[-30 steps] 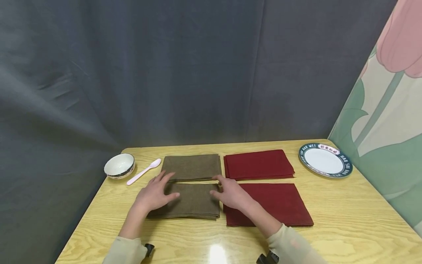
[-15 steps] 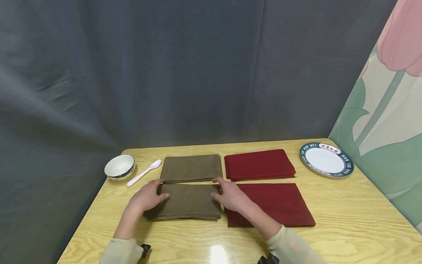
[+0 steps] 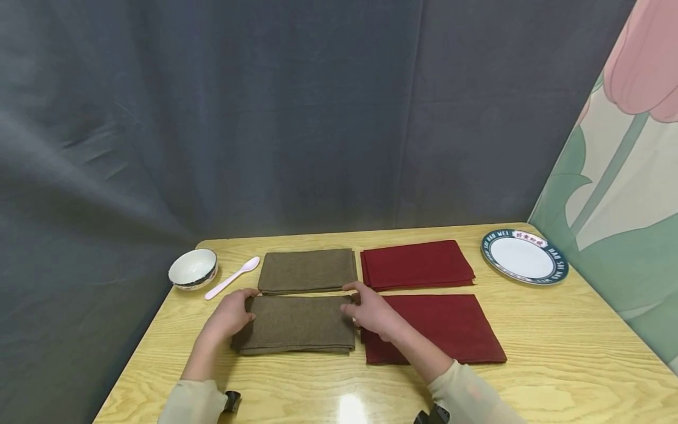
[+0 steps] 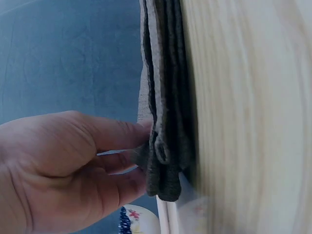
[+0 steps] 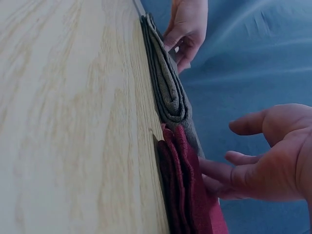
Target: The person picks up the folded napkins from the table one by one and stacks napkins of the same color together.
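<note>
We see the near brown cloth lying folded on the table, at about 6 o'clock from the far brown cloth and just beside the near red cloth at its 3 o'clock. The left hand grips the brown cloth's left edge, fingers curled round the folded layers (the left wrist view shows the fingertips pressed into them). The right hand rests at the cloth's right edge with fingers loosely spread, touching it; we cannot tell whether it pinches the fabric. At 10 o'clock from the left hand lie a pink spoon and a white bowl. A far red cloth and a plate sit toward 2 o'clock.
</note>
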Demonstrator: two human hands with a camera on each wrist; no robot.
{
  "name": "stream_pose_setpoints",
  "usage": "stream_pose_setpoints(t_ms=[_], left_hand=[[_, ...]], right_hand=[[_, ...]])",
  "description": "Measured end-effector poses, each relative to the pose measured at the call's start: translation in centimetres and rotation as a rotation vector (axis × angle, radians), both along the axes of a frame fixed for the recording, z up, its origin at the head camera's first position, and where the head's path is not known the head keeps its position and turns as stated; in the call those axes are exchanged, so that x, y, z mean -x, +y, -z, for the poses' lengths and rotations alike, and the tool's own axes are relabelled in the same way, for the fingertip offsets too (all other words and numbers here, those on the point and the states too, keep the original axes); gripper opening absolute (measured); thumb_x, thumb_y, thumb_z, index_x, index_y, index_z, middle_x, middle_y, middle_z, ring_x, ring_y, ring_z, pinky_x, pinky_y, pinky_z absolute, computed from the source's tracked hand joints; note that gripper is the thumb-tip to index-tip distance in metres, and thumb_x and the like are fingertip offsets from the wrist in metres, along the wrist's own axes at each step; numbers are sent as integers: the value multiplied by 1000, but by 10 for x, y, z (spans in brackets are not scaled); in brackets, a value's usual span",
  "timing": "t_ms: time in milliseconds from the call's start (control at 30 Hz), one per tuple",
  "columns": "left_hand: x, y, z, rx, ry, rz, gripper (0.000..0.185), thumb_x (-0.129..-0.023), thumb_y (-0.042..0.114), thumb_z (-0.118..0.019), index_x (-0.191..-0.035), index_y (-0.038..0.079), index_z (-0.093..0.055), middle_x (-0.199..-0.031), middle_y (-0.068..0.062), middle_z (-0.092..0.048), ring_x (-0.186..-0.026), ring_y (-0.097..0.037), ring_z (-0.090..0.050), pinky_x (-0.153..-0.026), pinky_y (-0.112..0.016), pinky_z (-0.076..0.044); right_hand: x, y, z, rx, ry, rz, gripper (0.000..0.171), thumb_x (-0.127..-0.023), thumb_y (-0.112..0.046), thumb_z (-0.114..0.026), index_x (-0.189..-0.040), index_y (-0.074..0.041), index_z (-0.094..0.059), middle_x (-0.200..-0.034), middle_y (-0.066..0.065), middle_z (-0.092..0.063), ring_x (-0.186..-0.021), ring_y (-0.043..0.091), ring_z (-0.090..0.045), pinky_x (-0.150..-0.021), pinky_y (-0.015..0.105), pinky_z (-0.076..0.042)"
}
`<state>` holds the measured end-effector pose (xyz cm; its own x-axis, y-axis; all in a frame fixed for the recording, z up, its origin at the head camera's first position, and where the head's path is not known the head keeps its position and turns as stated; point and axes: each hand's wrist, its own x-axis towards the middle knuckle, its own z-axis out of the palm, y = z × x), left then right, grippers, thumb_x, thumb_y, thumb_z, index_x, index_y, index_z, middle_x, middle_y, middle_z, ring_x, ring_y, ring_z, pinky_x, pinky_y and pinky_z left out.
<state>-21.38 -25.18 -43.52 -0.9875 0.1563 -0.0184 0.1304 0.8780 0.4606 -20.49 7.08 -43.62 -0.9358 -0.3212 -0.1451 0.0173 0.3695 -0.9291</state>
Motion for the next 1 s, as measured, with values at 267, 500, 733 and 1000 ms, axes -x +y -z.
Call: stream_pose_setpoints(t_ms=[267,500,733,1000], left_hand=[[6,-7,3,-109,-72,-77,41,-84,-4,-76,-122,-8,-64,-121,-28,-62,-110,-39,-58,-96,-54,-46],[7,-10,4,-280,-112,-140,36,-85,-5,-74,-119,-9,-65,-120,-26,-63,-110,-38,-56,-94,-54,-47],[6,-13,9,-396,-182,-174,39,-89,-2,-70,-126,-12,-62,-128,-30,-58,-117,-41,-54,-97,-54,-46],[6,-14,11,-449,-176,-177,31,-87,1,-73,-117,-7,-67,-118,-21,-62,-105,-33,-55,-89,-45,-46]], right_hand=[[2,1,0,211,-93,72,40,-99,0,-60,-138,4,-49,-122,24,-51,-95,29,-60,-71,46,-60],[5,1,3,242,-102,70,40,-99,4,-58,-137,4,-48,-115,20,-52,-87,25,-57,-66,43,-60],[4,2,6,220,-122,48,43,-100,2,-57,-142,5,-46,-124,25,-57,-95,26,-62,-70,44,-61],[4,0,10,172,-106,52,44,-100,4,-58,-142,7,-48,-115,18,-61,-97,25,-63,-66,41,-61]])
